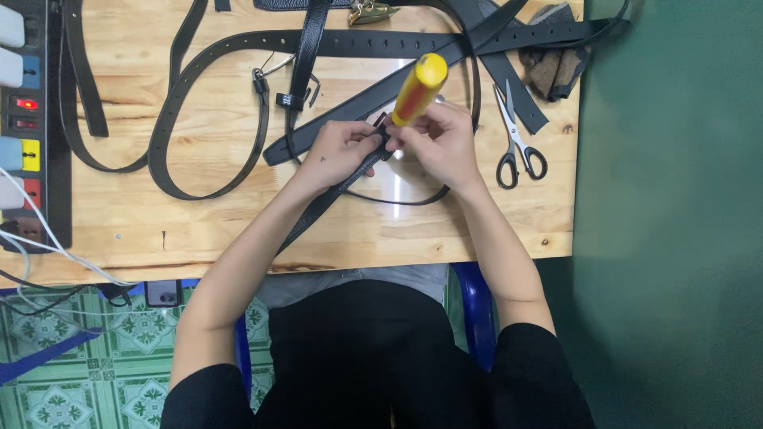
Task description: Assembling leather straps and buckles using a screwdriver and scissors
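Observation:
My right hand [447, 144] grips a screwdriver with a yellow and red handle [419, 87], held upright with its tip down between my two hands. My left hand [342, 149] pinches a black leather strap [318, 205] right beside the tool's tip, where a small dark fitting sits. The strap runs from my fingers down toward the front edge of the wooden table [199, 230]. The tool's tip itself is hidden by my fingers.
Several black punched belts [183, 87] loop across the table's far half. Black-handled scissors [515, 135] lie to the right, dark scraps [556, 67] at the far right corner. A power strip [28, 119] with plugs lines the left edge. A metal buckle [370, 11] lies at the back.

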